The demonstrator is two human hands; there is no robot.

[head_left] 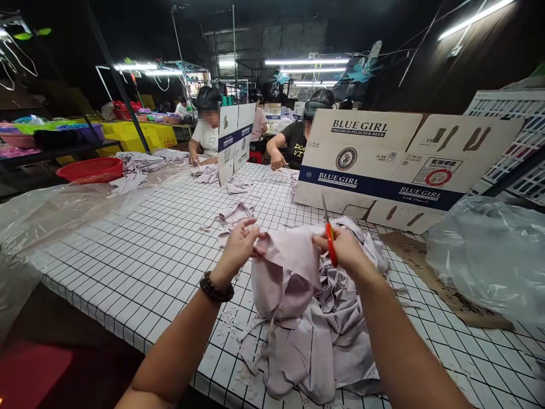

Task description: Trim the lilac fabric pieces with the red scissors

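A pale pink-lilac piece of fabric (286,267) is stretched between my hands above the table. My left hand (237,250) pinches its upper left edge between thumb and fingers. The upper right edge is gripped by my right hand (348,251), which also holds red-handled scissors (331,243), their blades pointing up and away. Below and behind the held piece, a crumpled heap of the same fabric (336,335) spreads over the table. Small light scraps (230,324) lie around it. Beyond my left hand is a smaller bunch of matching cloth (234,216).
The table has a white cloth with black grid lines (140,250). Cardboard boxes (361,153) stand upright across it, with two people (208,133) working behind. Clear plastic (489,261) and brown cardboard (443,278) lie right; a red basket (89,169) is far left.
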